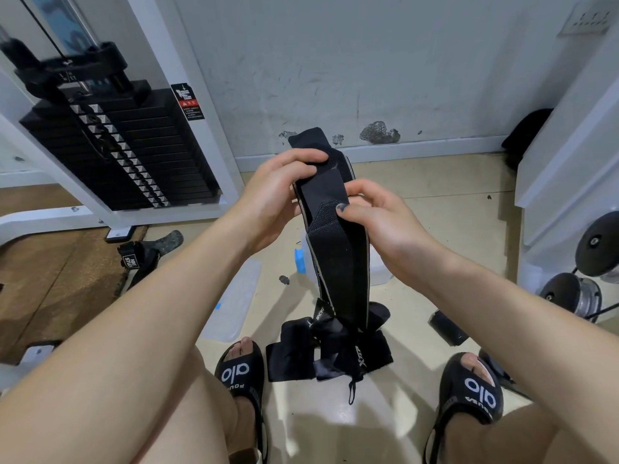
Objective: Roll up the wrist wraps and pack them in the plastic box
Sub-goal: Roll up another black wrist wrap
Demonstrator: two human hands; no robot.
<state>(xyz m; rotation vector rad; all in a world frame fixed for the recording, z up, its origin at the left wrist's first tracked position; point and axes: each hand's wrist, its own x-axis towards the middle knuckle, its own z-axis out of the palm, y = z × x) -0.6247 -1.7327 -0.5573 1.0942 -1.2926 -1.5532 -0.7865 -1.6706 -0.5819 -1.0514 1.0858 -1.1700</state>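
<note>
Two black sandals were planted on the floor nearest the viewer, and between them a heap of black wrist wraps lay loose; the number in it could not be counted. One long wrist wrap was held up above the heap, its tail hanging into it. The right hand pinched the wrap's side edge between thumb and curled fingers, while the left hand gripped its upper end. Behind the wrap, the clear plastic box stood partly hidden, its lid lying flat left of the heap. Open floor stretched beyond to the wall.
</note>
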